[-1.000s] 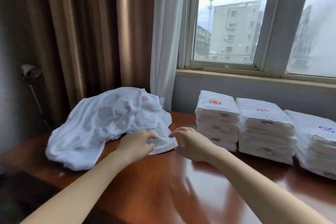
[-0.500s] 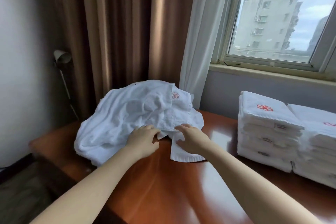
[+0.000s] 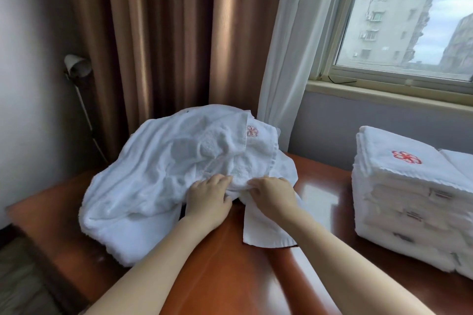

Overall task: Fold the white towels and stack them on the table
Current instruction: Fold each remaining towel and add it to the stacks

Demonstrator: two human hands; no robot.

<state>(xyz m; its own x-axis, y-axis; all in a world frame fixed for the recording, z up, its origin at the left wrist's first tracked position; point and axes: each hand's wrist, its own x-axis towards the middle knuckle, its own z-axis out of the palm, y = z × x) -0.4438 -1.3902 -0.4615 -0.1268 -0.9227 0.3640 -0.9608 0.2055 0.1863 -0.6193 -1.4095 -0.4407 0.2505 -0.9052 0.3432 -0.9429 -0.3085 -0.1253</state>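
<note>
Towels take up most of the far side of the counter (image 3: pixel 225 276). A loose heap of white towels (image 3: pixel 158 176) sprawls at the back left, pressed against the brown curtain (image 3: pixel 158 33) behind it, with its lowest fold close to the counter's left edge. The left hand (image 3: pixel 208 198) and the right hand (image 3: pixel 272 195) sit close together at the heap's near side. Each has its fingers curled into the cloth, gripping a bunched fold. Below the right hand a flat flap of towel (image 3: pixel 268 231) lies spread on the wood, its hem toward the person.

To the right, well apart from the heap, stands a stack of folded towels (image 3: pixel 399 210). It is squared up, and its top towel carries a red emblem (image 3: pixel 406 157). A second stack (image 3: pixel 458 160) sits just beside it, only partly in sight.

Between the heap and the stack runs a strip of bare glossy wood, and a wider bare stretch lies nearer the person, under both forearms. A white sheer curtain (image 3: pixel 289 46) hangs behind that strip, next to the window (image 3: pixel 409 20). A small lamp (image 3: pixel 76 65) on a thin stem stands off the counter's left side, against the wall.
</note>
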